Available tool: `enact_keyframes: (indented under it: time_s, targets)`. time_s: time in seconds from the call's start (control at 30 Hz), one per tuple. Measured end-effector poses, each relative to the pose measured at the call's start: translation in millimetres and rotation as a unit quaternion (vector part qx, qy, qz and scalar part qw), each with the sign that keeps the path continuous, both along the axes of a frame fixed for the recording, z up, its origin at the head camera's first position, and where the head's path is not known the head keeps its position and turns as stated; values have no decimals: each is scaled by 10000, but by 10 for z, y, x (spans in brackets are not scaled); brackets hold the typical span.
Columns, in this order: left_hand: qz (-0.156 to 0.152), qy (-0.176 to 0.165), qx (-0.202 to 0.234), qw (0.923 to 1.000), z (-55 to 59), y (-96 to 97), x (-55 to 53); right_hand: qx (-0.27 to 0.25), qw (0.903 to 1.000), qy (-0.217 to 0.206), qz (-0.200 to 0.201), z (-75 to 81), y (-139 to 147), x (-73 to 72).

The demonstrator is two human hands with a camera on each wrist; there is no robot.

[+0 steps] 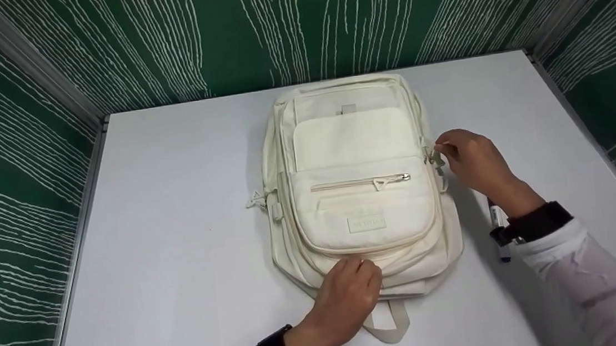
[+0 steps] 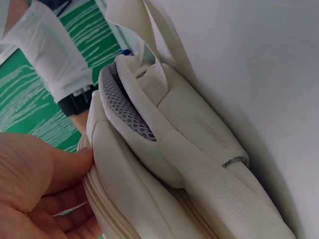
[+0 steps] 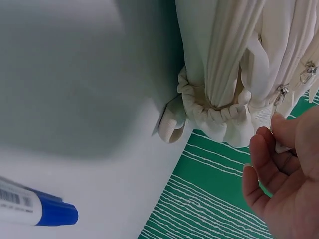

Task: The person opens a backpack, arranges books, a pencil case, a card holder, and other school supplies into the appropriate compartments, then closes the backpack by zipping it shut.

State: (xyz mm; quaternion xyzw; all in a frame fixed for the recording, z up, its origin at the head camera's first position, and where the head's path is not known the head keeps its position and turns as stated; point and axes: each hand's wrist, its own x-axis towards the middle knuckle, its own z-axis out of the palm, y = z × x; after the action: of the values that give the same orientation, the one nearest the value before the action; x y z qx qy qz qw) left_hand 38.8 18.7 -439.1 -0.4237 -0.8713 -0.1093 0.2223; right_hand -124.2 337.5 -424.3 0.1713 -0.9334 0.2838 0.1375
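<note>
A cream backpack (image 1: 358, 140) lies front side up on the white table, its grab loop (image 1: 391, 333) towards me. At its right side my right hand (image 1: 477, 161) pinches a zipper pull (image 3: 281, 145) between thumb and index finger. My left hand (image 1: 346, 295) grips the fabric edge beside a zipper (image 2: 107, 209) at the near end of the bag. In the left wrist view its thumb presses on that edge. Grey mesh padding (image 2: 124, 109) shows at the bag's near end. On the front pocket, a short zipper (image 1: 353, 183) appears closed.
A marker (image 3: 30, 206) with a blue cap lies on the table (image 1: 177, 207), partly under my right wrist in the head view. Another zipper pull (image 1: 256, 200) sticks out on the bag's left. Green walls (image 1: 306, 28) with white lines stand around the table.
</note>
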Motion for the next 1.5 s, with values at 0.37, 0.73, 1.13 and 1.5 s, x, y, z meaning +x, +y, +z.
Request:
enact_keyframes:
  time_s: [0.37, 0.73, 1.13, 1.5]
  targets:
    - [16, 16, 65, 10000, -33, 6, 0, 62, 9996, 77, -282, -32, -26, -169]
    - [51, -67, -37, 10000, -19, -19, -13, 80, 9945, 802, 662, -58, -24, -113]
    - [-43, -118, 20, 9999, -20, -2, -25, 492, 9856, 1191, 1097, -132, -31, -47]
    - [-77, -178, 119, 9997, -25, -18, -46, 850, 9793, 1240, 1357, -192, -81, 29]
